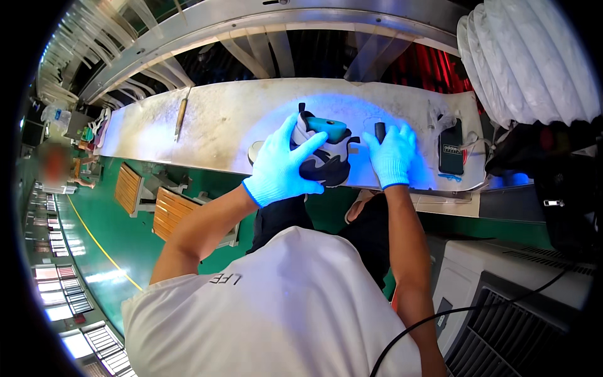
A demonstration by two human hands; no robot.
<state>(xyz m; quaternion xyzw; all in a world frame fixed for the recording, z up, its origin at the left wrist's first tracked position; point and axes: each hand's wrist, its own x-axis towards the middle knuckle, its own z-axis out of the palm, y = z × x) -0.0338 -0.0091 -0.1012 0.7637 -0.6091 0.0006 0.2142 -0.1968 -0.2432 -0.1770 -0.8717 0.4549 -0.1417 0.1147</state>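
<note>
My left hand [282, 166], in a white glove lit blue, grips a black, grey and white sneaker [330, 164] from its left side, with the thumb and fingers spread over it. A teal shoe last [330, 130] sits inside the sneaker's opening. Another pale rounded piece [254, 152] shows partly behind the left hand; I cannot make out what it is. To the right of the sneaker, my gloved right hand [394, 154] closes around a short black cylinder [380, 131] standing at its fingertips. Its lower part is hidden by the hand.
The stained pale worktable [220, 119] holds a wooden-handled tool [181, 119] at left and a dark phone [451, 147] at right, beside crumpled clear plastic [446, 122]. A white ribbed duct [527, 63] hangs at upper right. A metal machine frame [264, 19] runs behind.
</note>
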